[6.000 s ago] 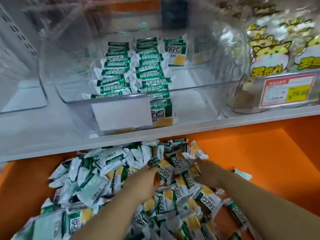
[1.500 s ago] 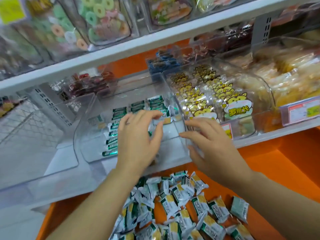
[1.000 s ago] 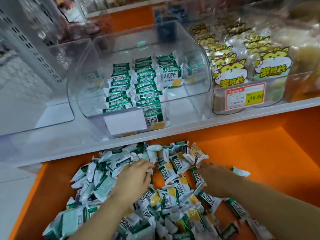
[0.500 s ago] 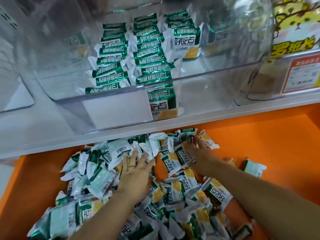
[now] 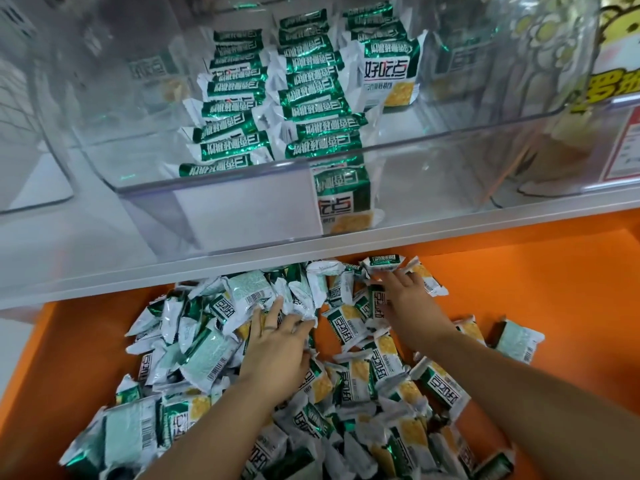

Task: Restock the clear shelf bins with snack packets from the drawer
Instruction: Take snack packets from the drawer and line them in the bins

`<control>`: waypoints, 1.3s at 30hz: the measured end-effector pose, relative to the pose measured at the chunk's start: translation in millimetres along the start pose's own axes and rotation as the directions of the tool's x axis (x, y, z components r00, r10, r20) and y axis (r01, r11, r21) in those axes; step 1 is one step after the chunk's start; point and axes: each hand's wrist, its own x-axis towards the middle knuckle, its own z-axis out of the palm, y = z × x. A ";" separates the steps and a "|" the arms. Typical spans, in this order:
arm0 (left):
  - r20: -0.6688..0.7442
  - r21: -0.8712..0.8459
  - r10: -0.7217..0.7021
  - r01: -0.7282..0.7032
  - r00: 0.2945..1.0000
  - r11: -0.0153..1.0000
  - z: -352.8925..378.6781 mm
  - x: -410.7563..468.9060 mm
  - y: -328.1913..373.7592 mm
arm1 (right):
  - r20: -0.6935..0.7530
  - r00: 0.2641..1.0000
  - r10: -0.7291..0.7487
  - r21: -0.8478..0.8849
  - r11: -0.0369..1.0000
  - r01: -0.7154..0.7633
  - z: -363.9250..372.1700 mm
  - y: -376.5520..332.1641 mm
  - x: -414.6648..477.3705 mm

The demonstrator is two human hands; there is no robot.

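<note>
Hands on drawer [image 5: 536, 306] pile
Left hand [image 5: 277, 348] splays flat on packets [image 5: 207, 355]; right hand [image 5: 403, 297], at 1 o'clock, fingers apart. Slick packets may slip from a shallow scoop.

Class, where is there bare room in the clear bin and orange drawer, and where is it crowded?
Clear plastic bin: bare floor between the green-and-white packet rows and its right wall. Orange drawer: bare floor right of the loose packet pile. Crowded: under the left hand and right hand.
</note>
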 end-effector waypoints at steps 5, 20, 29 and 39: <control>-0.003 -0.010 -0.004 0.004 1.000 1.000 0.2 -0.3 -0.5 | 0.304 0.942 0.139 -0.142 0.985 -0.099 -0.3 -6.4 11.0; 0.070 -0.059 -0.012 0.016 0.998 0.998 -10.2 -3.8 2.7 | 0.340 0.929 0.147 -0.055 0.989 -0.137 -1.5 -7.0 -3.4; 0.266 -0.492 0.188 -0.034 0.945 0.870 -77.1 -29.7 33.7 | 0.385 0.923 -0.024 -0.124 0.989 0.077 -91.0 -31.6 -60.0; -0.115 -0.741 0.280 -0.270 0.953 0.615 -175.8 -113.8 81.1 | 0.016 0.971 -0.239 0.213 0.949 0.230 -186.6 -73.3 -156.7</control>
